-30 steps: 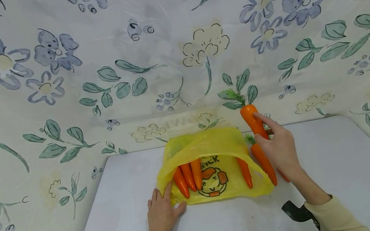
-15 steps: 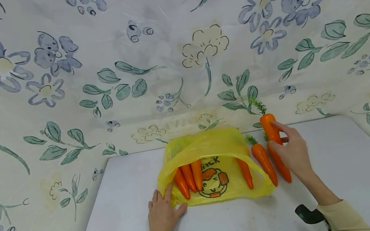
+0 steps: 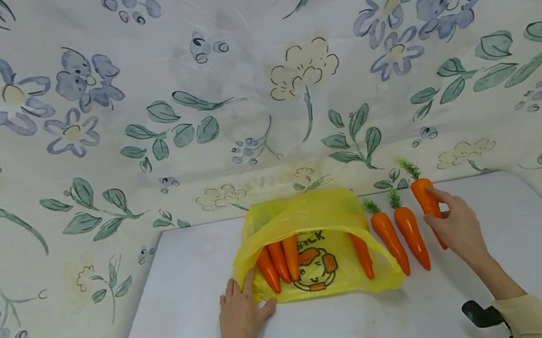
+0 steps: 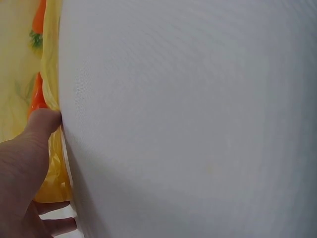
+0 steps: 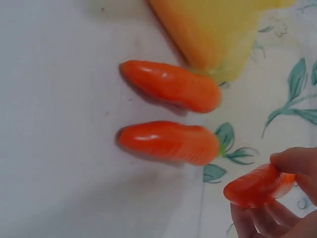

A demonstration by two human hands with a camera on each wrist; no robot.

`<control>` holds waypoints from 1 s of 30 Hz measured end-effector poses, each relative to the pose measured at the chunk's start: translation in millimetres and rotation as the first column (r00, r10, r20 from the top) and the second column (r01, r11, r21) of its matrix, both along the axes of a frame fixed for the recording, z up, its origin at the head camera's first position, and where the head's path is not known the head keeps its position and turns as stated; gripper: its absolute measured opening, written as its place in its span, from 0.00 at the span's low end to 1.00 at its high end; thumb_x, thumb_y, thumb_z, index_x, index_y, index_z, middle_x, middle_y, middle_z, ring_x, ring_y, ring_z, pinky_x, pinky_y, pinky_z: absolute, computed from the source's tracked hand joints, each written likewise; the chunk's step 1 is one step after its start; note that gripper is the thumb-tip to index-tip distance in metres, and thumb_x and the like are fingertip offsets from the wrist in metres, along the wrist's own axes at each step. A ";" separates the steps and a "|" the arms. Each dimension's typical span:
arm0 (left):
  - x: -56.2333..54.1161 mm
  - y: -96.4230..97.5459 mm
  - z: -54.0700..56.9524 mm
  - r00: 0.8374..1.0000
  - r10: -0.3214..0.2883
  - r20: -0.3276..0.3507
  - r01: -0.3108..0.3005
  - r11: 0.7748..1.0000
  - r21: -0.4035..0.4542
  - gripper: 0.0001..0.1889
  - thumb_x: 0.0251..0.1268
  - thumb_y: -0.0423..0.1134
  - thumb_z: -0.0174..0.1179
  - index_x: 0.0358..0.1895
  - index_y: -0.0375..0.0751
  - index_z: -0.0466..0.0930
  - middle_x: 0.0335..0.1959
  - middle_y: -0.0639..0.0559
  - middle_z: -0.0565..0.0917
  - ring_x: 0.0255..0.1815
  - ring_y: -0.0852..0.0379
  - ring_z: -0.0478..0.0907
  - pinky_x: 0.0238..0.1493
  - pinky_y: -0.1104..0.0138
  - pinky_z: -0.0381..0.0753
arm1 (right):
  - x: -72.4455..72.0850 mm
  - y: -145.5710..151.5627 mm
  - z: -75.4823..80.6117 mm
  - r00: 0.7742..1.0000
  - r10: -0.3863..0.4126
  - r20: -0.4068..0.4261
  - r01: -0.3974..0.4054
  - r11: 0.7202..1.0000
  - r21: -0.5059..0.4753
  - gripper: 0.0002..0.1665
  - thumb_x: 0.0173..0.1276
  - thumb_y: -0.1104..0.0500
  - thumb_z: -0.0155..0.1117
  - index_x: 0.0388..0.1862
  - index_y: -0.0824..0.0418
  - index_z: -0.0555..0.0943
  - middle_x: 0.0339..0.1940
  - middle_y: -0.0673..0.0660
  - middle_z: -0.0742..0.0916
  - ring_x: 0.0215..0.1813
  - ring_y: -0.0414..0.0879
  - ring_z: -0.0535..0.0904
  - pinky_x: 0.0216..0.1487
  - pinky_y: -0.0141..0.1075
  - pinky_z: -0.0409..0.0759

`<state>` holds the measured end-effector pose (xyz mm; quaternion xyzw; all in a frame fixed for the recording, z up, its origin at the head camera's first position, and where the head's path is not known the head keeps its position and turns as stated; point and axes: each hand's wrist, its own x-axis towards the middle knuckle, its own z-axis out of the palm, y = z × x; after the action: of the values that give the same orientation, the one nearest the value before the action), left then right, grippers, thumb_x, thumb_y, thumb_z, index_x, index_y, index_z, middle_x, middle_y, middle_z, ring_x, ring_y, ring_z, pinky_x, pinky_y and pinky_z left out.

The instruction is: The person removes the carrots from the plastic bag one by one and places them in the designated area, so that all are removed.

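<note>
My right hand (image 3: 459, 227) grips an orange carrot (image 3: 424, 197) with a green leafy top, thumb on one side and fingers on the other. It holds the carrot upright at the right of two more carrots, one (image 3: 389, 240) beside the bag and one (image 3: 412, 238) further right. In the right wrist view the held carrot (image 5: 257, 186) points its tip at the camera. A yellow plastic bag (image 3: 311, 216) lies with its mouth toward me, several carrots (image 3: 278, 260) inside. My left hand (image 3: 241, 317) presses on the bag's near left corner, fingers spread; its thumb (image 4: 43, 121) touches the bag's edge.
The white table (image 3: 342, 336) ends at the back against a floral-patterned sheet (image 3: 255, 76). A black camera mount (image 3: 480, 313) sits on my right wrist by the sleeve (image 3: 529, 317). A cartoon face (image 3: 315, 269) is printed inside the bag.
My right hand has carried the carrot from behind the bag's right edge further right, past the two carrots on the table, and lower. My left hand and the bag have stayed in place.
</note>
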<state>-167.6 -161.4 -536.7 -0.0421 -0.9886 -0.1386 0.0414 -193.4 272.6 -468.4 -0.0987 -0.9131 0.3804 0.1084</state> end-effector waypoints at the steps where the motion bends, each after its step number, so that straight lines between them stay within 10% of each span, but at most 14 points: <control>1: -0.2 -0.1 -0.9 1.000 0.001 0.001 -0.001 1.000 -0.001 0.43 0.55 0.58 0.67 0.72 0.42 0.65 0.66 0.25 0.69 0.69 0.29 0.63 0.63 0.34 0.65 | 0.0 1.8 -2.2 1.000 0.003 0.014 -0.003 1.000 0.008 0.35 0.69 0.62 0.59 0.74 0.65 0.64 0.61 0.74 0.73 0.51 0.67 0.78 0.34 0.44 0.84; 30: 0.8 1.1 2.2 1.000 0.001 -0.013 -0.001 1.000 -0.005 0.43 0.56 0.59 0.66 0.72 0.42 0.66 0.65 0.25 0.70 0.69 0.28 0.64 0.62 0.34 0.66 | -7.1 7.7 -40.2 0.978 0.003 0.208 -0.032 0.990 0.137 0.33 0.68 0.62 0.56 0.71 0.72 0.63 0.56 0.80 0.73 0.48 0.70 0.76 0.44 0.58 0.82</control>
<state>-166.8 -160.3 -534.5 -0.0426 -0.9887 -0.1357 0.0478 -200.5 280.3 -508.6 -0.1220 -0.9447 0.3040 0.0158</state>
